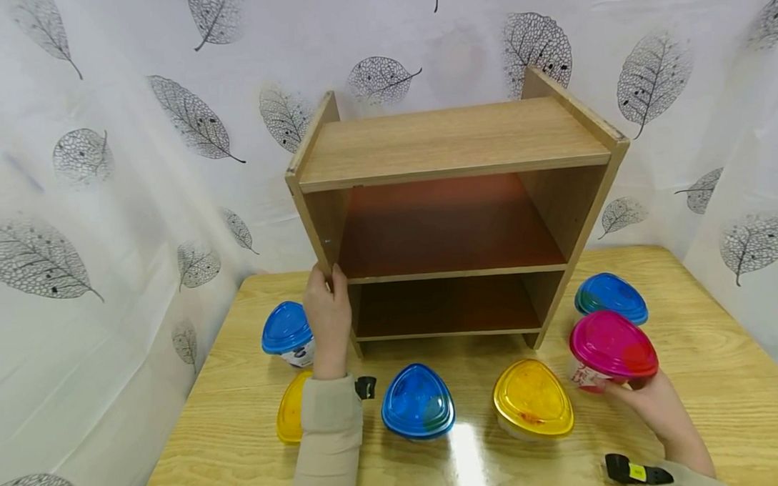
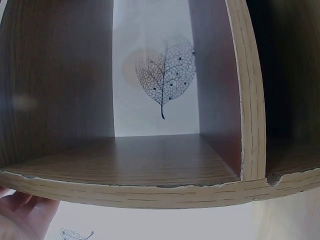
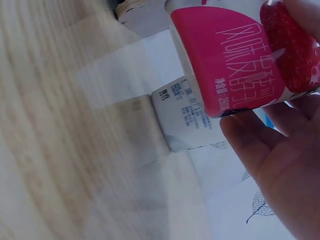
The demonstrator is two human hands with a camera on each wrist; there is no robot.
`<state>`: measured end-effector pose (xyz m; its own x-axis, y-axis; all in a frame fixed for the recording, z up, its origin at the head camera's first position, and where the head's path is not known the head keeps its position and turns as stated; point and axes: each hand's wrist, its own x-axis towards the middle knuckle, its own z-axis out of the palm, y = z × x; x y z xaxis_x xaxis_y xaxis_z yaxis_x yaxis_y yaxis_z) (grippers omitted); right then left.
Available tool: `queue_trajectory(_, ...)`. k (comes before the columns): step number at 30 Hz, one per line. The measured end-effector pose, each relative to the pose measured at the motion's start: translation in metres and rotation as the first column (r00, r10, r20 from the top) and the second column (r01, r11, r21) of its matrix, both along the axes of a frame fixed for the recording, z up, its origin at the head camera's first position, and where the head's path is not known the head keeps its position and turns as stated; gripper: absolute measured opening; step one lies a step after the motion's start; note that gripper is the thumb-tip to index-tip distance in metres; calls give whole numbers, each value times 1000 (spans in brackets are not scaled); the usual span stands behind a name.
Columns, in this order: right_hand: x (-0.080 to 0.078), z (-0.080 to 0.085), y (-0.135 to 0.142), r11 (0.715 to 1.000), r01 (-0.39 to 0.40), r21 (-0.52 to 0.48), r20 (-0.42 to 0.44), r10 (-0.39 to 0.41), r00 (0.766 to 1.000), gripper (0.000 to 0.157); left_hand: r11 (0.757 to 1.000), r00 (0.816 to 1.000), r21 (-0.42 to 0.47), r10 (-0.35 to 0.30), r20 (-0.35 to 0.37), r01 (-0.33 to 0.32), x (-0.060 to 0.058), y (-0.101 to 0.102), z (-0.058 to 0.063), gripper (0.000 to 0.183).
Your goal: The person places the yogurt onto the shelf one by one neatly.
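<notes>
My left hand [image 1: 328, 309] grips the front edge of the left side panel of a small wooden shelf [image 1: 454, 273], thumb and fingers around the board. The left wrist view shows those fingers [image 2: 35, 210] at the panel's edge. On the right, my right hand [image 1: 658, 405] holds a yogurt tub with a pink lid [image 1: 613, 344] from the side and below. Its pink label with a strawberry [image 3: 245, 60] faces the right wrist camera, and it appears raised off the table. Directly behind it stands a blue-lidded tub [image 1: 611, 297], partly covered by the pink one.
In front of the shelf stand a blue-lidded tub [image 1: 418, 401] and a yellow-lidded tub [image 1: 533, 399]. Left of it are another blue-lidded tub [image 1: 286, 328] and a yellow-lidded one [image 1: 290, 411], partly hidden by my left arm. A leaf-patterned sheet [image 1: 130, 209] hangs around the wooden table [image 1: 222, 435].
</notes>
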<state>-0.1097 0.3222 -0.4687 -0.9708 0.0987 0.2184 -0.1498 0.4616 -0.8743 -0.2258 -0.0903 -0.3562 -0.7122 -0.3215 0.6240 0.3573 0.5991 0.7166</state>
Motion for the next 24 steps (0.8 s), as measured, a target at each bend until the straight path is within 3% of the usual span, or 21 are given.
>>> queue_trajectory(11, 4, 15, -5, 996, 0, -88, -61, -5, 998, 64, 1000, 1000, 6, -9, 5, 9, 1, 0, 0, 28)
queue_trajectory(19, 7, 28, -9, 999, 18, -44, -95, -23, 995, 69, 1000, 1000, 11, -4, 23, 4, 2, 0, 1, 28)
queue_trajectory(24, 3, 21, -3, 997, 32, -64, -91, -38, 995, 68, 1000, 1000, 8, -4, 18, 4, 2, 1, 3, 28)
